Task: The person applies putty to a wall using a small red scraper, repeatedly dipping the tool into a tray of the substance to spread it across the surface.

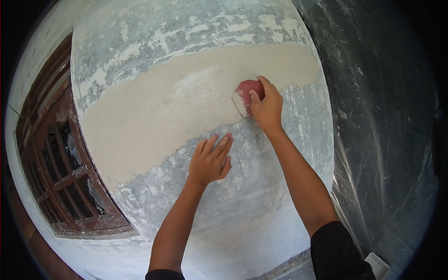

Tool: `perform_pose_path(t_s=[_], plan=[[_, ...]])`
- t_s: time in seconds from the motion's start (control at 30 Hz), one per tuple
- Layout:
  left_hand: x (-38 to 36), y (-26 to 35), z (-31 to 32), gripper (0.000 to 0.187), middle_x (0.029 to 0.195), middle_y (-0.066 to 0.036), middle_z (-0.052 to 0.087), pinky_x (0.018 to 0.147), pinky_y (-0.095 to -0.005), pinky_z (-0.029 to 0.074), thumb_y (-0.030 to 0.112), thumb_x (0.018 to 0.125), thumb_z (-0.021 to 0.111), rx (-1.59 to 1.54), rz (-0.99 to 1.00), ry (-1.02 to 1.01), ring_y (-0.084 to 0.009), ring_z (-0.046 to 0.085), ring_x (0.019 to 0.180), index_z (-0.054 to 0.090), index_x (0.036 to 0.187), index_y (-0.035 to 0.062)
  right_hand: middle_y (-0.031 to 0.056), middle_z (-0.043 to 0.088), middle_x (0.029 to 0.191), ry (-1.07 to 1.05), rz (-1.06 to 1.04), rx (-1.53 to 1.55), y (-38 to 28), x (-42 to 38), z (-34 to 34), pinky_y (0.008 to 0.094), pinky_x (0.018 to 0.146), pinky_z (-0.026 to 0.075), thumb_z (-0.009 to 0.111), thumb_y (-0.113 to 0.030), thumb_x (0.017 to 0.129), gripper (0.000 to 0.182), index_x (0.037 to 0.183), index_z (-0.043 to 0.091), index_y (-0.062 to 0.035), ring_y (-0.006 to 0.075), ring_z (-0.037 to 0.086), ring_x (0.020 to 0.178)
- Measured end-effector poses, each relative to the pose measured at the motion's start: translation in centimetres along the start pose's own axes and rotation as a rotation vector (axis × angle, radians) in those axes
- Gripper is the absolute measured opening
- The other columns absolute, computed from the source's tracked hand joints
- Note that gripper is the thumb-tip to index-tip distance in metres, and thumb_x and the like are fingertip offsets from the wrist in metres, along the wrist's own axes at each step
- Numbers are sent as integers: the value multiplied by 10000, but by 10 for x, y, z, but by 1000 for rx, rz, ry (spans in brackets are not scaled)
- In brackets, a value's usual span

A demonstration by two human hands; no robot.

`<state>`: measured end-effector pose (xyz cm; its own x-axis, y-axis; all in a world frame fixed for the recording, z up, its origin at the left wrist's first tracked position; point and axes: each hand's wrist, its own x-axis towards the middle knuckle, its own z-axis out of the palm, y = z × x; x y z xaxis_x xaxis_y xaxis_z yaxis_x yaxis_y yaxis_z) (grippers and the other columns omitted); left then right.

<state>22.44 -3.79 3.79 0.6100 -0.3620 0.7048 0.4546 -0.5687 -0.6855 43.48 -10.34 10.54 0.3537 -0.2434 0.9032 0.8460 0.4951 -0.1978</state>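
Note:
My right hand [268, 106] grips a reddish putty scraper [248, 92], whose pale, putty-smeared edge meets the wall. Around it spreads a wide band of cream putty [140, 112] across the grey wall [261, 163]. Below the band's lower border, my left hand [211, 158] rests against the bare grey surface. Its fingers are stretched out and point up, with nothing in them. A brighter, streaky patch of putty [198, 81] shows in the band, left of the scraper.
At the left, a brown wooden window frame [100, 191] with bars is set into the wall. Dark plastic sheeting [373, 116] hangs along the right side. A white object [377, 265], perhaps a container, stands at the lower right by my sleeve.

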Motion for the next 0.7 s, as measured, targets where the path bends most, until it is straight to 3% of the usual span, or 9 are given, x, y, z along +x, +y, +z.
perform_pose_path(t_s=[0.13, 0.27, 0.37, 0.5, 0.6, 0.7], plan=[[-3, -2, 3, 448, 1303, -38, 645, 937, -384, 430, 243, 829, 582, 33, 50, 15, -243, 560, 1136, 682, 1222, 51, 228, 638, 1025, 169, -33, -50, -5, 8, -18, 437, 820, 514, 695, 23, 812, 437, 1235, 589, 38, 399, 643, 934], [-4, -3, 1, 436, 1287, -34, 650, 926, -381, 433, 242, 831, 580, 52, 66, 15, -238, 559, 1132, 689, 1209, 53, 209, 643, 1010, -188, -75, 219, -61, -24, 27, 422, 823, 519, 702, -14, 822, 425, 1234, 601, -14, 392, 642, 916], [-7, -4, 3, 420, 1267, -31, 657, 919, -374, 435, 242, 838, 575, 25, 77, -30, -232, 559, 1125, 698, 1192, 54, 224, 645, 1014, -309, -34, 131, -60, -29, 38, 441, 826, 520, 703, -20, 814, 422, 1224, 602, -9, 411, 642, 935], [-4, -1, 3, 439, 1300, -16, 656, 899, -382, 431, 196, 795, 596, 13, 55, 19, -246, 571, 1083, 692, 1200, 58, 230, 630, 1034, 135, 17, -106, 5, 5, -4, 475, 838, 503, 684, -13, 825, 426, 1235, 576, 33, 415, 622, 965], [-3, -2, 4, 446, 1304, -15, 654, 896, -379, 432, 198, 788, 598, 2, 57, 24, -244, 570, 1080, 692, 1201, 58, 227, 634, 1042, 158, -6, -39, -6, 5, -19, 464, 835, 504, 676, 2, 831, 409, 1229, 585, 31, 410, 629, 956], [-5, -1, 3, 451, 1309, -14, 652, 896, -376, 432, 195, 784, 597, 4, 52, 13, -242, 571, 1077, 691, 1204, 59, 215, 643, 1034, -155, -61, 163, -34, -21, 0, 441, 826, 512, 679, 16, 822, 390, 1205, 605, 27, 407, 636, 932]])
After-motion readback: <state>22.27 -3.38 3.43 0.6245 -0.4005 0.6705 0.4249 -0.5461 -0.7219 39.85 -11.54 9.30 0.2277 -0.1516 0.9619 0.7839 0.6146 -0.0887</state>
